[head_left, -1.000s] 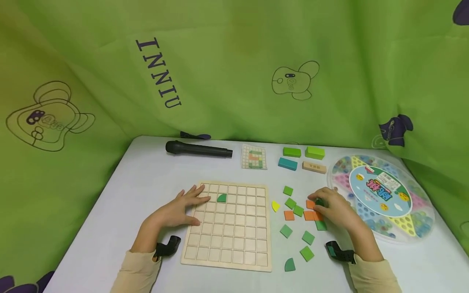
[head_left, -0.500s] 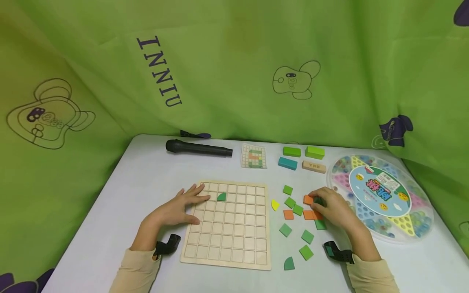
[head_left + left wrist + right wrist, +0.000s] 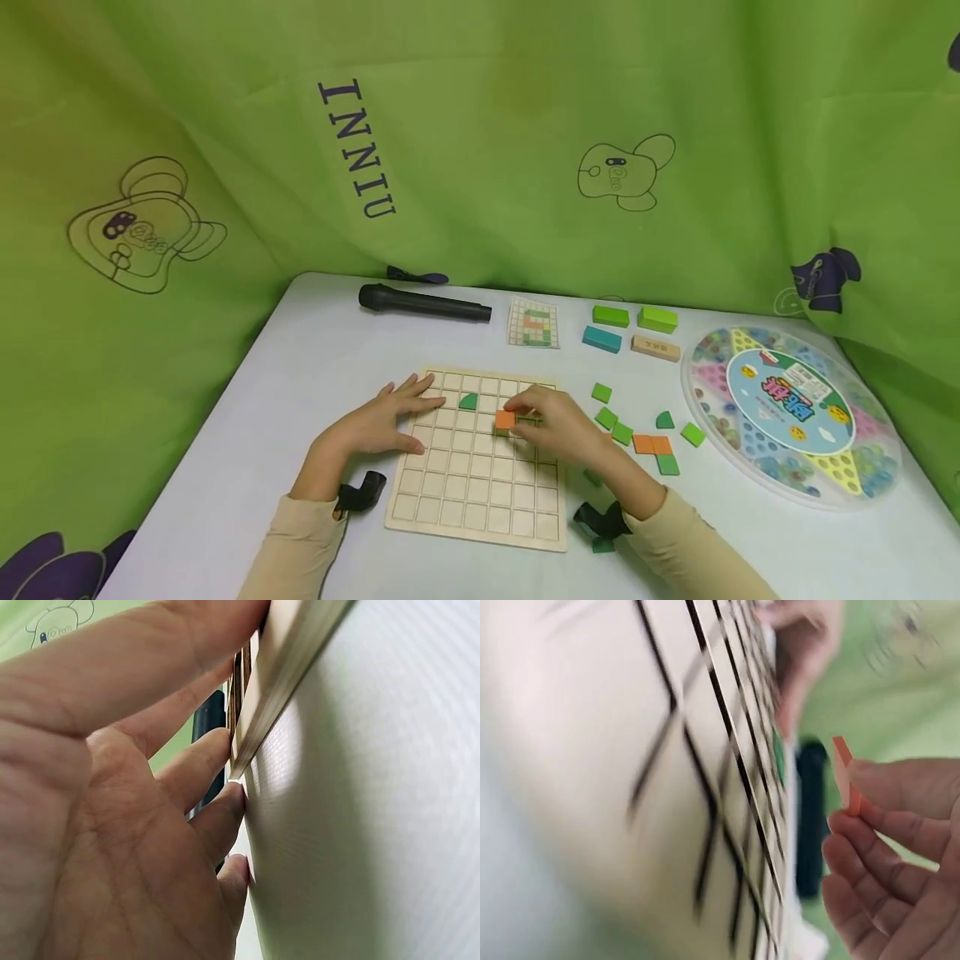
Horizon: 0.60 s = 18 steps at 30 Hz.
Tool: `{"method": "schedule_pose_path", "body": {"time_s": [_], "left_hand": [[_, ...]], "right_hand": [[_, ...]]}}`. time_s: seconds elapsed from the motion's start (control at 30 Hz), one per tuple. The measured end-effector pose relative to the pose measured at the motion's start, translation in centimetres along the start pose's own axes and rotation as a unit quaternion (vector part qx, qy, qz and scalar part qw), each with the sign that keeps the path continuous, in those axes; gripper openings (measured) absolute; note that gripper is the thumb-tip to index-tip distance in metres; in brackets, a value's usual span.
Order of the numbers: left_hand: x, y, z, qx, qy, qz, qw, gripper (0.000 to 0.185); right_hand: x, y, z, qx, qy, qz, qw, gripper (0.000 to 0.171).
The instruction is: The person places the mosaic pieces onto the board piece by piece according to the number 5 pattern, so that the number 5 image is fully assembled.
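A pale wooden grid board (image 3: 442, 505) lies on the white table. My left hand (image 3: 378, 425) rests along its left edge, fingers spread and straight; in the left wrist view the fingertips touch the board's rim (image 3: 281, 682). Over the board's middle right, my right hand (image 3: 566, 429) pinches an orange square tile (image 3: 505, 418) between thumb and fingers. The right wrist view has that tile (image 3: 846, 776) held on edge, apart from the grid. One green quarter-round piece (image 3: 468, 402) sits in an upper cell of the board.
Right of the board lie loose green squares (image 3: 607, 417), orange tiles (image 3: 651, 444) and a green quarter-round (image 3: 664, 419). Behind are a black microphone (image 3: 424, 303), a pattern card (image 3: 533, 323) and several blocks (image 3: 602, 339). A round plastic game box (image 3: 705, 433) stands at right.
My right hand has carried the orange tile left from the loose pieces to over the board, uncovering a green quarter-round and a green square. The left hand stays on the board; the head view shifted slightly.
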State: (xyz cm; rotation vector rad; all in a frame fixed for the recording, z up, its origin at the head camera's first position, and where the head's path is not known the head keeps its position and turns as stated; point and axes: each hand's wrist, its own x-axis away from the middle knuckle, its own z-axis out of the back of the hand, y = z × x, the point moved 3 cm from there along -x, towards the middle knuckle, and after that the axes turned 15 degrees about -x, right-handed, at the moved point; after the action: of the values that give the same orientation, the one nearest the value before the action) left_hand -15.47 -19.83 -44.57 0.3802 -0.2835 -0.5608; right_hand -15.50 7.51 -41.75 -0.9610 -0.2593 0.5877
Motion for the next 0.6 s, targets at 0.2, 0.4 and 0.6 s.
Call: {"method": "schedule_pose_path", "body": {"time_s": [0.2,0.4,0.6], "left_hand": [[0.0,0.0,-0.1,0.010,-0.010,-0.001,0.9999,0.074],[0.0,0.0,-0.1,0.015,-0.010,-0.001,0.9998,0.075],[0.1,-0.2,0.0,0.010,-0.012,0.004,0.9999,0.075]], "right_hand": [[-3.2,-0.7,-3.1,0.034,-0.042,-0.009,0.998,0.023],[-4.5,-1.0,-4.4,0.079,-0.050,0.002,0.996,0.023],[-4.8,-1.4,-4.9,0.106,-0.047,0.026,0.993,0.023]]}}
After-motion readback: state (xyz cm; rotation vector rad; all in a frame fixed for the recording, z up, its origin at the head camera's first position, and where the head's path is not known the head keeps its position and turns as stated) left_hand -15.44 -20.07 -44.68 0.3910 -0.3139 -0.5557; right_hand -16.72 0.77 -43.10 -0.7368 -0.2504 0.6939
